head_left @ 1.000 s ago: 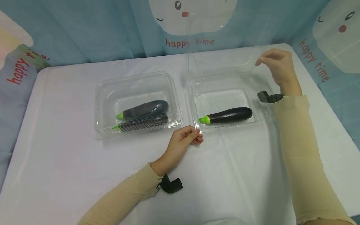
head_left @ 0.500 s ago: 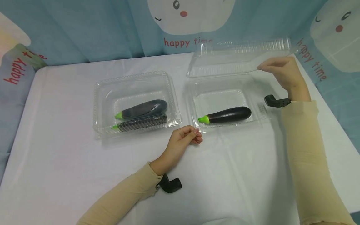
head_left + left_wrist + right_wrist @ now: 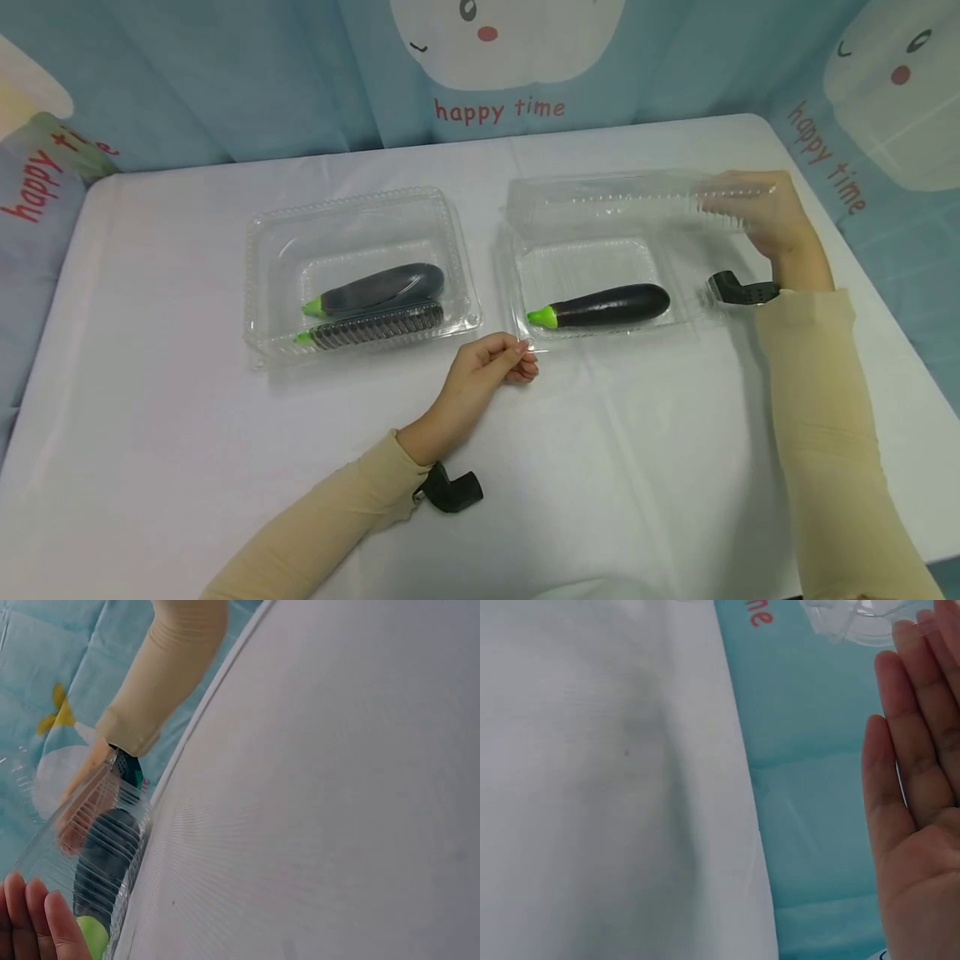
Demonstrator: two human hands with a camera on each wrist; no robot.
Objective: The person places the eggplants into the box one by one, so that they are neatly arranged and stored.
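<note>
On the right of the head view is a clear plastic clamshell box (image 3: 588, 262) with one dark eggplant (image 3: 611, 307), green at the stem end, lying near its front side. My left hand (image 3: 487, 362) pinches the box's front left corner between thumb and fingers. At the far right corner my right hand (image 3: 765, 208) holds the edge of the hinged lid (image 3: 592, 196), tilted over the back part of the box. The hand shows through the clear plastic. In the right wrist view its fingers (image 3: 922, 735) are fairly straight and the thumb is hidden.
To the left stands a second clear box (image 3: 352, 225), its lid down, with two eggplants (image 3: 390, 290) inside. White cloth (image 3: 600, 467) covers the table. Blue printed curtains (image 3: 300, 83) hang behind and at the sides. Black wrist cameras (image 3: 453, 492) sit on both wrists.
The lid has swung down from upright towards the box, with my right hand moving right and a little nearer along with it. My left hand stays at the front corner.
</note>
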